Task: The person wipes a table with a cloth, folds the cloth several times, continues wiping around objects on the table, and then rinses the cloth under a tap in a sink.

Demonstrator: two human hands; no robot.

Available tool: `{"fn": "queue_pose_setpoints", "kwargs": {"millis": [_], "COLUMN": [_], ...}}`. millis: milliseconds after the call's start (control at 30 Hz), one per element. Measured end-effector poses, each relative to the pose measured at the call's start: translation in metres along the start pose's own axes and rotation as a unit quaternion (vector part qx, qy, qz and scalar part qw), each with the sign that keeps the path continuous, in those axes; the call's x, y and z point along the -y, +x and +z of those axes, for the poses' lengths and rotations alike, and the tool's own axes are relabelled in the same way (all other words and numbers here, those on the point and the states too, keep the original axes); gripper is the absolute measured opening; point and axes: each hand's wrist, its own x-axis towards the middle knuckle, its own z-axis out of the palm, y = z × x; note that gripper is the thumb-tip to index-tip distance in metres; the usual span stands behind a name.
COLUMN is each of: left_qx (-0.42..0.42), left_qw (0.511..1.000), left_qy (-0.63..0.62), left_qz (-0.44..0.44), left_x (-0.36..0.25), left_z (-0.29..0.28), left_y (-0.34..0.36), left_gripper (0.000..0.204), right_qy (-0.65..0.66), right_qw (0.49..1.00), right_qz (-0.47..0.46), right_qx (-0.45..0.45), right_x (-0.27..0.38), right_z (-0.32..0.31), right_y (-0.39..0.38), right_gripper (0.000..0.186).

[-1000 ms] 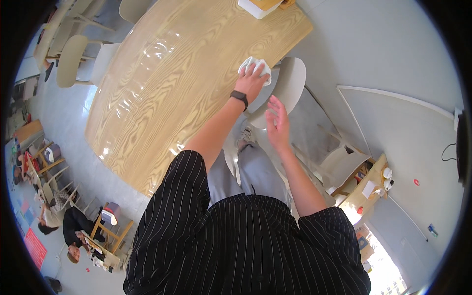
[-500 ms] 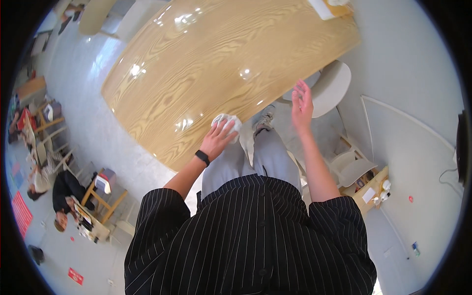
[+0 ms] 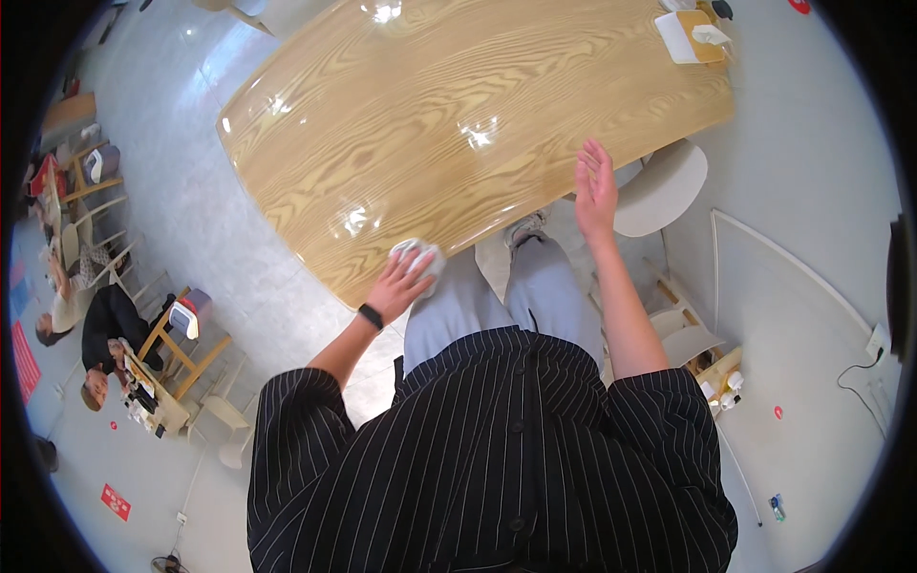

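Wood-grain laminate covered the long bench (image 3: 458, 124), glossy with patches of reflected light, and everything in the head view lay around it. At the bench's near edge, towards its left corner, the left hand (image 3: 399, 285) pressed down on a crumpled white cloth (image 3: 420, 258); the fingers were spread and curled over the cloth, gripping it against the edge, with part of the wad showing past the fingertips. A dark watch (image 3: 371, 316) sat on that wrist. The right hand (image 3: 594, 186) was held open and flat, fingers together and pointing away from the person, empty, over the near edge of the bench further to the right, well apart from the cloth. Whether it rested on the bench top or hung just above it could not be told.

Below the bench's near edge showed the person's grey trousers (image 3: 497, 306) and one shoe (image 3: 523, 229), and a black pinstriped shirt (image 3: 487, 458) filled the lower part of the picture. A pale round chair (image 3: 664, 191) stood tucked just beside the bench's right end, near the open hand. On the far right corner of the bench lay a tan tissue box (image 3: 693, 33) with a white sheet sticking up. Off to the left of the bench, well away across the pale floor (image 3: 191, 220), seated people (image 3: 105, 325) gathered by small wooden furniture.
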Motion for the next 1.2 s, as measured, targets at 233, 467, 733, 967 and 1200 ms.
{"fn": "queue_pose_setpoints", "kwargs": {"millis": [233, 467, 733, 967, 1200], "left_qx": [-0.05, -0.075, -0.035, -0.035, -0.007], "left_qw": [0.995, 0.989, 0.989, 0.983, 0.987], "left_qy": [0.058, 0.07, 0.053, 0.058, 0.072], "left_qz": [0.057, 0.107, 0.136, 0.169, 0.145], "left_x": [-0.044, -0.087, -0.129, -0.178, -0.199], "left_z": [-0.01, 0.002, 0.011, 0.016, 0.006], "left_y": [0.186, 0.373, 0.596, 0.737, 0.803], "left_gripper": [0.038, 0.034, 0.06, 0.041, 0.054], "right_qy": [-0.009, 0.033, 0.086, 0.079, 0.121], "right_qw": [0.999, 0.992, 0.985, 0.98, 0.967], "right_qz": [0.016, 0.054, 0.041, 0.029, 0.037], "right_qx": [-0.045, -0.106, -0.145, -0.182, -0.222], "right_x": [-0.021, -0.034, -0.058, -0.085, -0.104], "right_z": [-0.05, -0.122, -0.199, -0.275, -0.296], "right_y": [0.0, 0.002, 0.051, 0.103, 0.097], "right_gripper": [0.048, 0.047, 0.046, 0.047, 0.047]}}
